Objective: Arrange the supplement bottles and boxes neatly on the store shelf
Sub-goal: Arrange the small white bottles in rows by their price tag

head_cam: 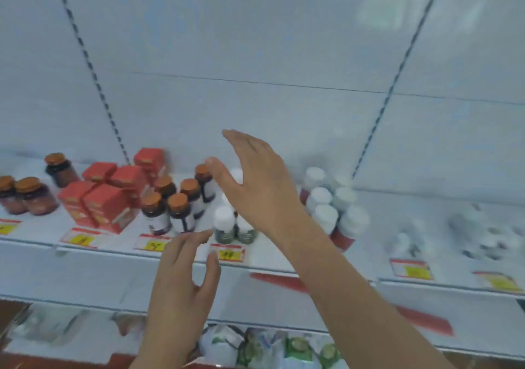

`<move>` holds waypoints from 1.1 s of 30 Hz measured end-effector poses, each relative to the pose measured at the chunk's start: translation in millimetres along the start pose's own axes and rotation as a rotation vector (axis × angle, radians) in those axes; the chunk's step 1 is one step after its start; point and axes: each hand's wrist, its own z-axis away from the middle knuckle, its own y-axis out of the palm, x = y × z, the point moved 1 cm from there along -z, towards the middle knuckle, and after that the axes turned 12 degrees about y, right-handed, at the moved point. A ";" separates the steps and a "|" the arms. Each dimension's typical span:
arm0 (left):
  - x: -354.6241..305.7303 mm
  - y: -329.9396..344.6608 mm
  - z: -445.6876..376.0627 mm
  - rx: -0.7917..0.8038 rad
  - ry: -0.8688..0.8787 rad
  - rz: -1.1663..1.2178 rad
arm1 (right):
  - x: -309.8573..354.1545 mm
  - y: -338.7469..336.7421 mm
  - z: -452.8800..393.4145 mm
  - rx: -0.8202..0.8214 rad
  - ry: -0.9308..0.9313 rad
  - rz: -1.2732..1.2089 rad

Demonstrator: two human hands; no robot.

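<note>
White-capped green bottles [224,223] stand at the front edge of the white shelf [270,258], center of view, a small tight cluster, exact count unclear since the right hand covers the back ones. Right hand [255,181] hovers over this cluster, fingers straight and spread, thumb out to the left, holding nothing; whether the palm touches a cap cannot be told. Left hand [181,277] is raised in front of the shelf lip, fingers relaxed and slightly spread, holding nothing, fingertips just beside the front green bottle, contact unclear.

Just left of the cluster: 5 orange-capped dark bottles [177,209] with white labels, upright, packed in 2 rough rows. Left of those: red boxes [106,198], about 5, bunched and skewed at different angles, 1 further back near the upright rail. Far left: 3 orange-capped reddish bottles [34,195], 2 side by side at the front, 1 apart behind.

Right of the right hand: white-capped red bottles [329,206] in 2 rows running front to back, partly hidden by the wrist. Further right on the same shelf: blurred grey-white items [483,235], too smeared to identify.

Yellow-and-red price tags [227,253] line the shelf front. Below, a lower level holds green-and-white packets [284,348], blurred. White back panel [255,42] with 2 slotted uprights behind everything.
</note>
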 end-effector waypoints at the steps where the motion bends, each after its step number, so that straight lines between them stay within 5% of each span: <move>1: -23.7 29.4 -3.8 0.031 0.025 0.033 | -31.3 -29.1 5.8 -0.029 0.040 0.028; 10: -202.9 232.9 -2.6 0.331 0.346 0.326 | -230.0 -234.6 75.9 -0.217 0.401 0.146; 25: -331.3 428.5 -17.7 0.713 0.557 0.497 | -435.0 -375.4 117.9 -0.468 0.822 0.123; 28: -352.8 456.1 -13.7 0.750 0.565 0.478 | -481.8 -383.7 108.1 -0.343 0.806 0.109; 33: -378.1 489.6 -10.1 0.701 0.477 0.413 | -545.9 -377.2 71.1 0.099 0.736 0.165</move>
